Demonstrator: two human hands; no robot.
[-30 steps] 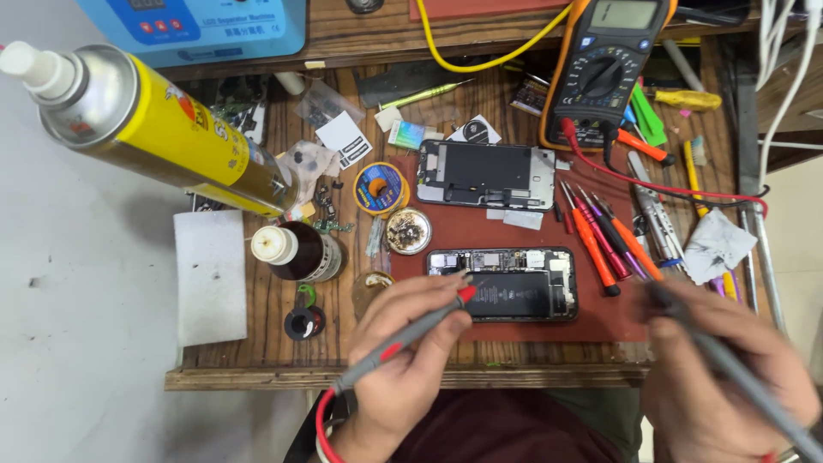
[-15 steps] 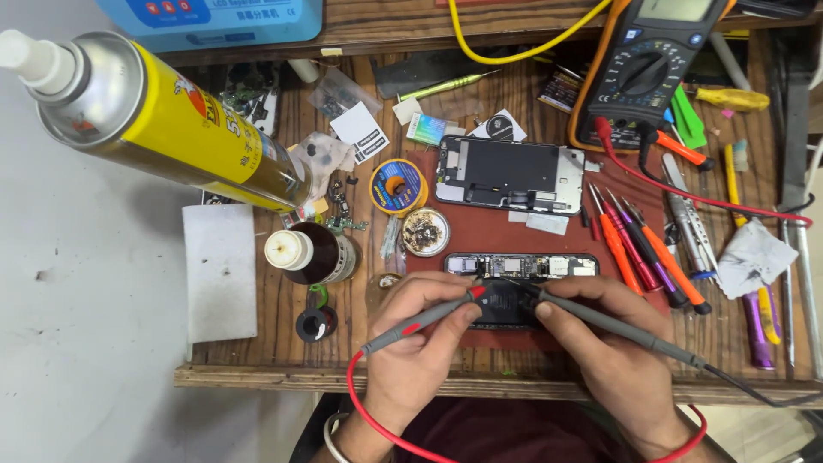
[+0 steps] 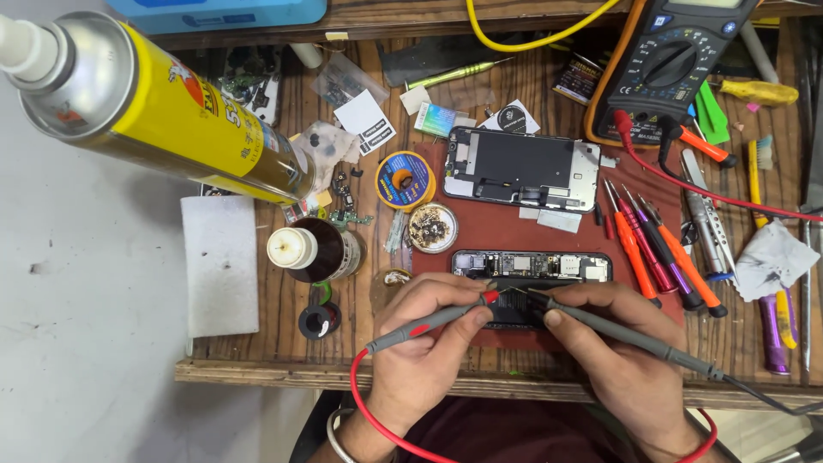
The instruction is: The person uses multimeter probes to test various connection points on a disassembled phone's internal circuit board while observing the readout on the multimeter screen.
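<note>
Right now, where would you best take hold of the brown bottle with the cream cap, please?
Grip the brown bottle around its glass body from the left side, above the grey pad. It leans with its cream cap toward the camera, and small parts crowd its right.

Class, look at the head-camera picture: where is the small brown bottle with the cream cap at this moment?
The brown bottle stands left of centre on the wooden bench, between the white pad and the round tin, below the yellow spray can.
</note>
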